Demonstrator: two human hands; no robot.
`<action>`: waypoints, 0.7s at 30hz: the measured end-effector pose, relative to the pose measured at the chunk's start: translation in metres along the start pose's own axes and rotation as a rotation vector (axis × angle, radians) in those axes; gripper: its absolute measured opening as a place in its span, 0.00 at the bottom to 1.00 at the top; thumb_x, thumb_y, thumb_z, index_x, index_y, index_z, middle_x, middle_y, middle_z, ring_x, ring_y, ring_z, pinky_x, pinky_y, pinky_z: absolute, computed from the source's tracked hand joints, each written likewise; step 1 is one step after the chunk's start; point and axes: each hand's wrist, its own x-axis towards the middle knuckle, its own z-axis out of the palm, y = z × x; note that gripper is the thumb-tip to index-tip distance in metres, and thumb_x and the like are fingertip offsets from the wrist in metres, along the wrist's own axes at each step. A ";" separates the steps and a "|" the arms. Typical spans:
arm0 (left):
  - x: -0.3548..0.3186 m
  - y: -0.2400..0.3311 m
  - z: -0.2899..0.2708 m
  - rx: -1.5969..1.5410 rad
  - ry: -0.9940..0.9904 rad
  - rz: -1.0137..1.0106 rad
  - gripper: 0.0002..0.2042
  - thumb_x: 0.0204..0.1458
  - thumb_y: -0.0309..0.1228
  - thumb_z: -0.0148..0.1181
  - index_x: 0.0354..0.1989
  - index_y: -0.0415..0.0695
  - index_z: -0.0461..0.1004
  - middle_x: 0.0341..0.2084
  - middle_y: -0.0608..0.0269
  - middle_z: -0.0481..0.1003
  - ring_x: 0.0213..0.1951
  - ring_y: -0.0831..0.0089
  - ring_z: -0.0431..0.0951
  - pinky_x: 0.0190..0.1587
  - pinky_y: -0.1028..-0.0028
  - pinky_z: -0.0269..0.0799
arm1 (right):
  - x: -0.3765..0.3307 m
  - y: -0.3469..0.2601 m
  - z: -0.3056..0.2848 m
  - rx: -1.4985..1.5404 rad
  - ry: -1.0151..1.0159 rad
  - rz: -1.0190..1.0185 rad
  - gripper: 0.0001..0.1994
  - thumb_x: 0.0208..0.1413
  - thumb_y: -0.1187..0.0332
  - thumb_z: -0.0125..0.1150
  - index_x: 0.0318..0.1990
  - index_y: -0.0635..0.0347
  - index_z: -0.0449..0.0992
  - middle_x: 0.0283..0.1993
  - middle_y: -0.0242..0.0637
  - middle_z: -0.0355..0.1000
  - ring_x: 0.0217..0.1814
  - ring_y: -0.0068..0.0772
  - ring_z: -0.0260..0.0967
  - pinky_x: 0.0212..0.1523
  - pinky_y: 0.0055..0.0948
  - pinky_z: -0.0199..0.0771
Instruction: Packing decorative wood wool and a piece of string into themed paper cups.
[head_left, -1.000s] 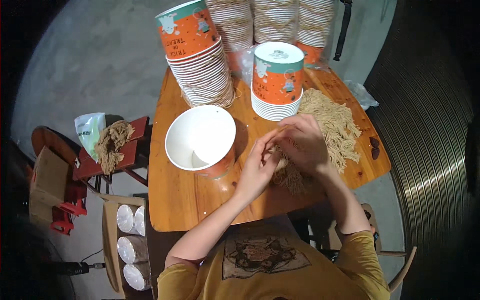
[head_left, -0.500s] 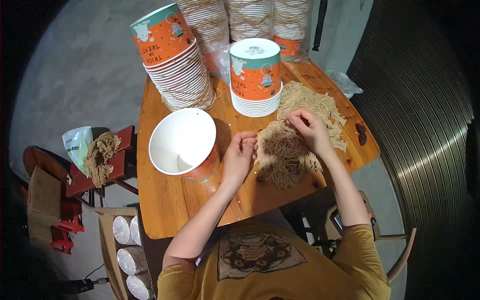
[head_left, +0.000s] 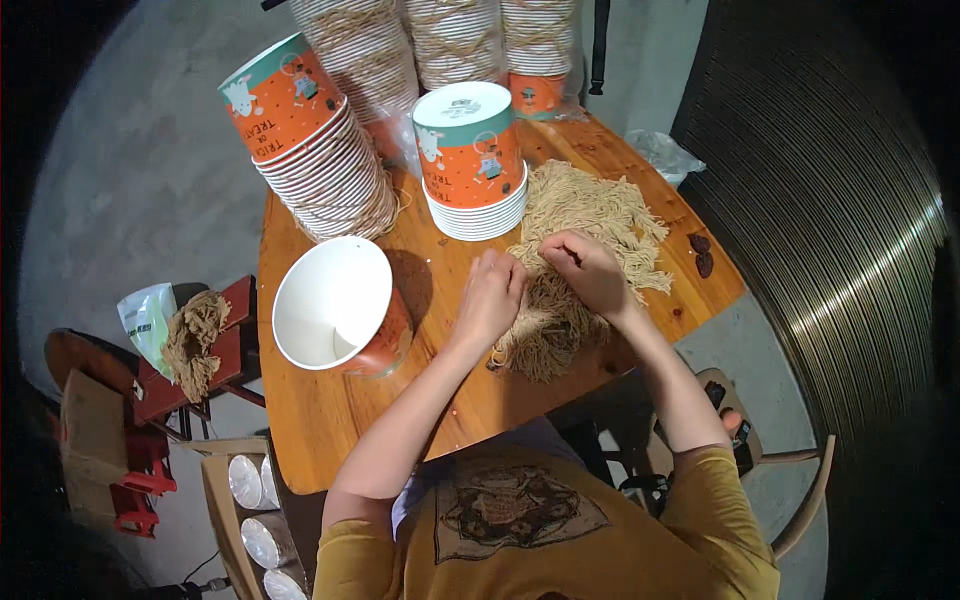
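A heap of tan string lengths [head_left: 590, 225] lies on the round wooden table [head_left: 330, 430]. My left hand [head_left: 490, 297] and my right hand [head_left: 590, 272] rest on the near part of the heap, fingers curled into the strands. A darker bunch of the string [head_left: 540, 340] hangs out below both hands. To the left, an open white-lined orange paper bucket [head_left: 335, 305] lies tilted on the table.
Two stacks of orange-and-teal paper buckets [head_left: 300, 140] [head_left: 472, 160] stand behind the heap, with taller string-tied stacks [head_left: 450, 40] at the back. Two dark small pieces [head_left: 700, 255] lie at the right edge. A red stool [head_left: 200, 350] with more string stands at left.
Both hands have stayed on the string heap, pulling strands apart; the bunch under them has spread toward the table's near edge. The camera view has shifted.
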 end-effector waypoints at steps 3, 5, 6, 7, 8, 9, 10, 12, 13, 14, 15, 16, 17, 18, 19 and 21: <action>0.001 0.002 -0.001 0.008 0.065 -0.034 0.06 0.52 0.27 0.53 0.30 0.37 0.67 0.30 0.50 0.68 0.38 0.53 0.67 0.44 0.63 0.63 | -0.002 -0.003 -0.001 -0.059 0.009 -0.006 0.05 0.54 0.69 0.56 0.33 0.61 0.73 0.31 0.39 0.70 0.34 0.39 0.68 0.37 0.31 0.68; 0.002 0.001 -0.005 -0.017 0.035 -0.062 0.05 0.52 0.26 0.52 0.31 0.37 0.67 0.31 0.50 0.67 0.39 0.54 0.67 0.44 0.63 0.63 | -0.004 -0.002 0.001 -0.140 0.035 -0.081 0.06 0.55 0.67 0.55 0.34 0.59 0.73 0.33 0.38 0.70 0.37 0.40 0.69 0.39 0.33 0.69; 0.002 0.002 -0.006 -0.015 0.035 -0.063 0.05 0.52 0.26 0.52 0.31 0.37 0.67 0.31 0.50 0.67 0.39 0.54 0.67 0.44 0.63 0.63 | -0.004 -0.002 0.001 -0.138 0.036 -0.081 0.06 0.55 0.67 0.55 0.34 0.59 0.73 0.33 0.38 0.70 0.37 0.40 0.69 0.39 0.33 0.69; 0.002 0.004 -0.008 -0.054 0.000 -0.039 0.05 0.52 0.26 0.52 0.31 0.37 0.67 0.31 0.49 0.67 0.39 0.54 0.67 0.44 0.63 0.63 | -0.004 -0.002 0.001 -0.140 0.024 -0.064 0.06 0.55 0.67 0.55 0.34 0.59 0.73 0.34 0.38 0.70 0.38 0.41 0.69 0.40 0.33 0.69; 0.002 0.005 -0.009 -0.093 -0.035 -0.016 0.05 0.52 0.26 0.52 0.31 0.37 0.67 0.31 0.49 0.67 0.39 0.53 0.67 0.44 0.63 0.63 | -0.004 -0.002 0.001 -0.143 0.013 -0.048 0.06 0.55 0.66 0.54 0.35 0.58 0.73 0.34 0.38 0.70 0.40 0.41 0.69 0.41 0.34 0.68; 0.002 0.005 -0.008 -0.092 -0.035 -0.015 0.05 0.52 0.26 0.52 0.31 0.37 0.67 0.31 0.49 0.67 0.39 0.53 0.67 0.44 0.63 0.63 | -0.004 -0.001 0.001 -0.142 0.014 -0.048 0.06 0.55 0.66 0.54 0.35 0.58 0.73 0.34 0.38 0.70 0.40 0.41 0.69 0.41 0.34 0.68; 0.001 0.004 -0.007 -0.040 -0.056 0.018 0.05 0.52 0.26 0.52 0.30 0.37 0.67 0.31 0.49 0.67 0.39 0.53 0.67 0.44 0.63 0.63 | -0.003 0.001 0.002 -0.122 0.011 -0.054 0.06 0.55 0.66 0.54 0.35 0.58 0.73 0.34 0.38 0.70 0.40 0.41 0.69 0.41 0.34 0.69; 0.001 0.002 -0.004 0.011 -0.077 0.054 0.04 0.52 0.25 0.52 0.30 0.37 0.67 0.31 0.49 0.67 0.38 0.53 0.67 0.44 0.63 0.63 | -0.003 0.001 0.003 -0.103 0.010 -0.061 0.06 0.55 0.67 0.54 0.35 0.58 0.73 0.34 0.38 0.70 0.39 0.41 0.69 0.41 0.34 0.69; 0.002 0.001 -0.003 0.007 -0.032 0.012 0.04 0.52 0.25 0.52 0.30 0.37 0.67 0.30 0.49 0.67 0.38 0.53 0.67 0.44 0.63 0.63 | -0.004 -0.001 0.004 -0.094 0.019 -0.048 0.06 0.55 0.68 0.55 0.35 0.59 0.74 0.33 0.38 0.70 0.38 0.40 0.69 0.39 0.33 0.68; 0.002 0.000 -0.003 0.003 0.013 -0.030 0.04 0.51 0.25 0.53 0.30 0.37 0.67 0.30 0.49 0.67 0.38 0.53 0.67 0.44 0.63 0.63 | -0.004 -0.002 0.005 -0.085 0.027 -0.036 0.06 0.55 0.69 0.56 0.34 0.61 0.74 0.32 0.38 0.70 0.36 0.39 0.69 0.38 0.31 0.68; 0.003 0.001 -0.004 0.002 0.012 -0.029 0.04 0.51 0.25 0.53 0.30 0.37 0.67 0.30 0.49 0.67 0.38 0.53 0.67 0.44 0.63 0.63 | -0.005 -0.002 0.005 -0.086 0.028 -0.035 0.06 0.55 0.69 0.56 0.34 0.61 0.74 0.32 0.38 0.70 0.36 0.39 0.69 0.38 0.31 0.68; 0.004 0.000 -0.007 -0.014 0.007 -0.041 0.04 0.51 0.25 0.53 0.30 0.38 0.67 0.30 0.49 0.67 0.38 0.53 0.67 0.44 0.63 0.63 | -0.005 -0.001 0.005 -0.098 0.035 -0.063 0.06 0.55 0.69 0.56 0.34 0.61 0.74 0.32 0.38 0.70 0.36 0.39 0.69 0.38 0.31 0.68; 0.004 0.001 -0.008 -0.031 0.002 -0.052 0.04 0.51 0.25 0.53 0.30 0.38 0.67 0.30 0.49 0.67 0.39 0.53 0.67 0.44 0.63 0.63 | -0.005 0.000 0.005 -0.109 0.041 -0.092 0.06 0.55 0.69 0.56 0.34 0.61 0.74 0.32 0.39 0.70 0.36 0.39 0.69 0.38 0.31 0.68; 0.005 0.002 -0.009 -0.031 0.003 -0.052 0.04 0.51 0.25 0.53 0.30 0.38 0.67 0.30 0.49 0.67 0.39 0.53 0.67 0.44 0.63 0.63 | -0.005 0.000 0.005 -0.109 0.042 -0.093 0.06 0.55 0.69 0.56 0.34 0.61 0.74 0.32 0.39 0.70 0.36 0.39 0.69 0.38 0.31 0.68; 0.005 0.003 -0.009 -0.043 -0.028 -0.038 0.04 0.51 0.25 0.53 0.30 0.38 0.67 0.30 0.49 0.67 0.39 0.53 0.68 0.44 0.63 0.63 | -0.006 0.000 0.004 -0.125 0.043 -0.087 0.06 0.55 0.69 0.56 0.34 0.61 0.74 0.32 0.39 0.70 0.36 0.39 0.69 0.38 0.31 0.68; 0.005 0.005 -0.008 -0.055 -0.058 -0.024 0.04 0.51 0.25 0.53 0.30 0.38 0.67 0.30 0.49 0.67 0.39 0.52 0.68 0.44 0.63 0.63 | -0.006 0.001 0.005 -0.142 0.044 -0.082 0.06 0.55 0.69 0.56 0.34 0.61 0.74 0.32 0.39 0.70 0.36 0.39 0.69 0.38 0.31 0.68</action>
